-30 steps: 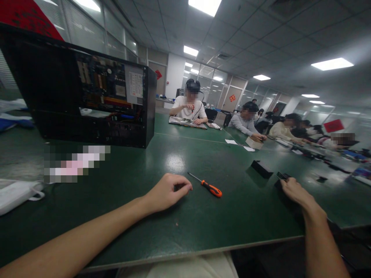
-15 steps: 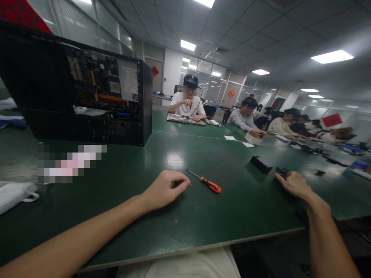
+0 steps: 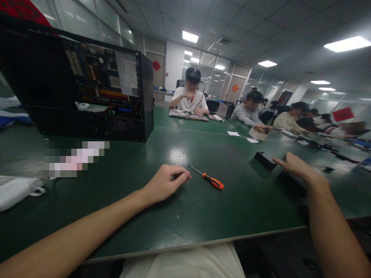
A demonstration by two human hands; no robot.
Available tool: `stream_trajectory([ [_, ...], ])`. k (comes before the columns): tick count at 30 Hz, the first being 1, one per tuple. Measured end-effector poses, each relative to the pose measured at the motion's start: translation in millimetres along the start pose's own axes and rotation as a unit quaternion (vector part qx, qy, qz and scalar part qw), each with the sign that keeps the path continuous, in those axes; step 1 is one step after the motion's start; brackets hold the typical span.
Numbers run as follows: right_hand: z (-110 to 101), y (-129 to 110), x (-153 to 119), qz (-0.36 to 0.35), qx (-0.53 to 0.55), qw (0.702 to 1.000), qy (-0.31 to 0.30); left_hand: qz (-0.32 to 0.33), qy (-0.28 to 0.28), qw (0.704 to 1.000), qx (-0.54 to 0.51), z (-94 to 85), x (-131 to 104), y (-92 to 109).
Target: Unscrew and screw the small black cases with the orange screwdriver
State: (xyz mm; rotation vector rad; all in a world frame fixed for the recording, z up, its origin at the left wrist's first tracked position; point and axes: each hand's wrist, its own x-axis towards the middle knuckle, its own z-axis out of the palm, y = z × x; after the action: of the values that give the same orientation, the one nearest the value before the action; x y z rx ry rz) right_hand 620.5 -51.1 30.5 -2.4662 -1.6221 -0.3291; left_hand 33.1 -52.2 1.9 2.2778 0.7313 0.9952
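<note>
My left hand (image 3: 168,182) rests on the green table with its fingers curled and thumb tip close to them; no object shows in it. Just right of its fingertips lies an orange and black screwdriver (image 3: 213,180), its metal shaft pointing up and left. My right hand (image 3: 297,166), slightly blurred, has a finger stretched left to the near right end of a black box-shaped part (image 3: 265,160). Whether they touch is unclear. Nothing shows in that hand. Below it is a dark area, too dim to make out.
An open black computer case (image 3: 124,119) with visible boards stands at the left. A white item with a loop (image 3: 20,191) lies at the left edge. Across the table (image 3: 203,227), a person (image 3: 189,96) works over a flat panel; other people sit farther right.
My right hand has moved from small dark parts, up and left toward the black box-shaped part, with a finger now extended. My left hand stays beside the screwdriver. The view has shifted slightly.
</note>
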Motion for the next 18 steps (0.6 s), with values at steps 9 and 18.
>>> stream_trajectory([
  [9, 9.3, -69.6, 17.0, 0.036, -0.009, 0.996, -0.083, -0.024, 0.053, 0.998, -0.029, -5.9, 4.2, -6.5],
  [18, -59.4, -180.9, -50.7, -0.261, 0.157, 0.952, -0.011, -0.058, 0.152, 0.983, -0.089, -8.5, 8.2, -18.4],
])
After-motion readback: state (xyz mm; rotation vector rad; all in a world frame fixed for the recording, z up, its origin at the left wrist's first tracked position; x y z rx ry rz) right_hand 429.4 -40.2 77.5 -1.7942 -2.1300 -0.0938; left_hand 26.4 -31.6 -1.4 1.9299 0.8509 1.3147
